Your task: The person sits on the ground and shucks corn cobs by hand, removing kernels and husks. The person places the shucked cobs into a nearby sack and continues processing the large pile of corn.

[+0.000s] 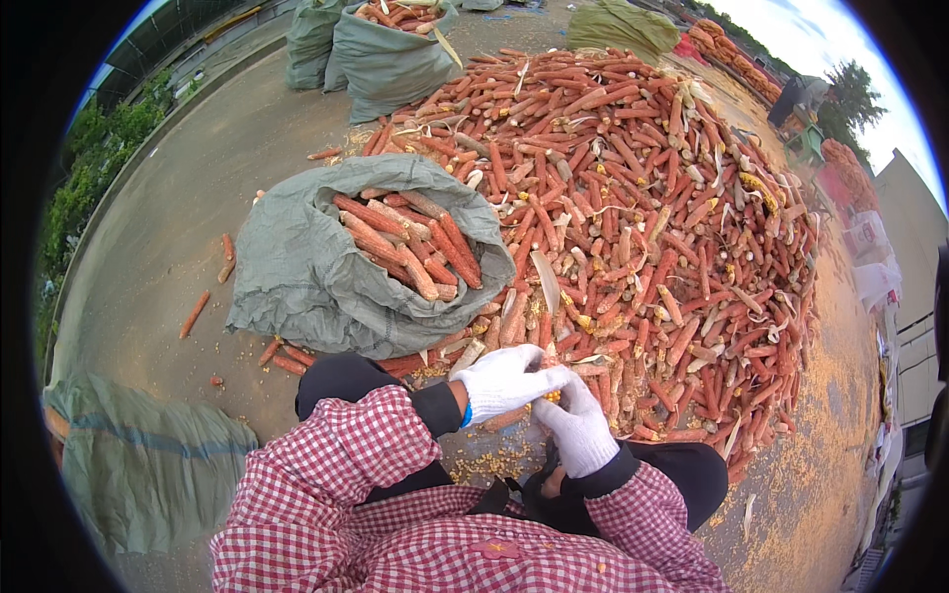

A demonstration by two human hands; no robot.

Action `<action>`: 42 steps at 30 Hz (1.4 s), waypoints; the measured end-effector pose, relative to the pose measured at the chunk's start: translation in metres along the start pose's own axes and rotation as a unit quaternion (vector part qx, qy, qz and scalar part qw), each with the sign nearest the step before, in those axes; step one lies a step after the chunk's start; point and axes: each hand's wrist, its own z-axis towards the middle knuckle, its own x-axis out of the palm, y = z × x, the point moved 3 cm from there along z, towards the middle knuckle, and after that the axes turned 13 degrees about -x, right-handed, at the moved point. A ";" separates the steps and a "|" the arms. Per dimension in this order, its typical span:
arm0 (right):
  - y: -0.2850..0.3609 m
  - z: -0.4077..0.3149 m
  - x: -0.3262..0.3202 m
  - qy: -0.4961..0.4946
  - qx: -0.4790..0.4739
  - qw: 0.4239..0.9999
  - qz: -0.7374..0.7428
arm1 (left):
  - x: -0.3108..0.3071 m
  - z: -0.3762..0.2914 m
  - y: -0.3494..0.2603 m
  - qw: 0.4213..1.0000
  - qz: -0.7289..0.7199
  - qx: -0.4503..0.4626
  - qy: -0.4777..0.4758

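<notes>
My left hand [508, 382] and my right hand [578, 426], both in white knit gloves, meet in front of my lap. Between them they hold a corn cob [550, 396], mostly hidden by the gloves, with some yellow kernels showing. Just beyond my hands lies a large heap of reddish, mostly bare corn cobs [630, 222], a few still bearing kernels. An open grey-green woven sack [296, 259] with cobs inside [400, 237] lies ahead to the left. Loose yellow kernels [489, 463] are scattered on the ground below my hands.
A full sack of cobs [389, 67] and an olive sack [623, 30] stand beyond the heap. Another green sack [156, 459] lies at my left. Stray cobs [194, 315] dot the concrete. Kernels [830, 445] cover the ground at right. A person [801, 100] bends far off at upper right.
</notes>
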 end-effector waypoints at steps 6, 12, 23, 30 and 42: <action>-0.040 0.007 -0.005 0.031 -0.137 0.936 -0.324 | 0.014 0.011 0.008 0.991 0.134 -0.015 0.013; -0.037 0.014 -0.016 -0.012 -0.104 0.929 -0.355 | 0.030 0.018 0.002 0.994 -0.099 -0.002 0.053; -0.056 0.025 -0.025 -0.089 -0.038 0.989 -0.112 | 0.048 0.049 0.023 0.960 -0.263 -0.064 0.068; -0.058 0.025 -0.032 -0.098 -0.050 0.977 -0.180 | 0.030 0.037 -0.005 0.996 0.002 -0.010 0.086; -0.053 0.024 -0.021 -0.066 -0.143 0.917 -0.366 | 0.031 0.029 0.008 0.993 0.104 0.047 -0.030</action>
